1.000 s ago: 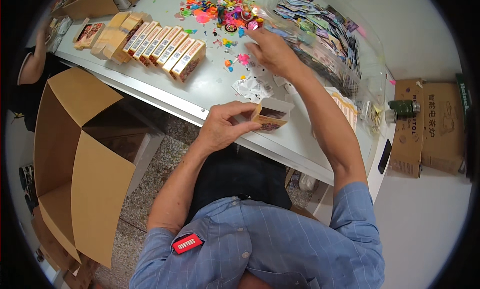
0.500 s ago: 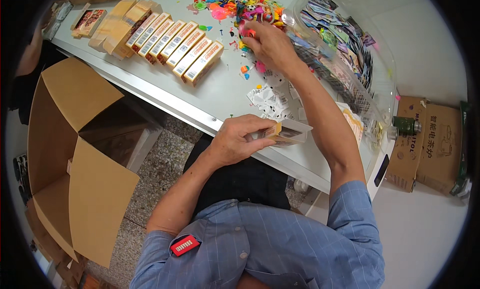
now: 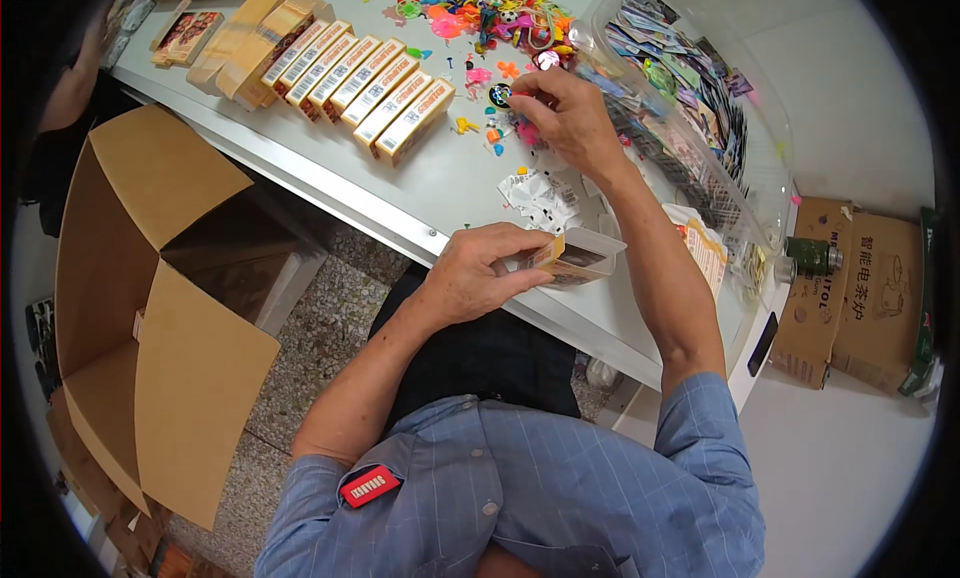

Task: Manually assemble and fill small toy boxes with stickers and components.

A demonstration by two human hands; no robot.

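My left hand (image 3: 484, 275) grips a small open cardboard box (image 3: 581, 258) at the near edge of the white table (image 3: 330, 168). My right hand (image 3: 562, 118) reaches across the table and pinches a small round dark toy (image 3: 500, 95) between its fingertips. It is at the near edge of a pile of small colourful plastic toys (image 3: 490, 13). A row of shut orange-and-white boxes (image 3: 360, 83) lies to the left of that pile. Some white paper sheets (image 3: 540, 196) lie between my two hands.
A clear bin of printed cards (image 3: 690, 88) stands right of my right hand. A big open cardboard carton (image 3: 150, 308) sits on the floor at left. Brown cartons (image 3: 865, 288) and a dark green can (image 3: 808, 256) stand at right. Another person's arm (image 3: 70, 88) is at the far left.
My right hand drew back from the toy pile toward me, now pinching a small round toy. My left hand kept hold of the open box; the view shifted slightly.
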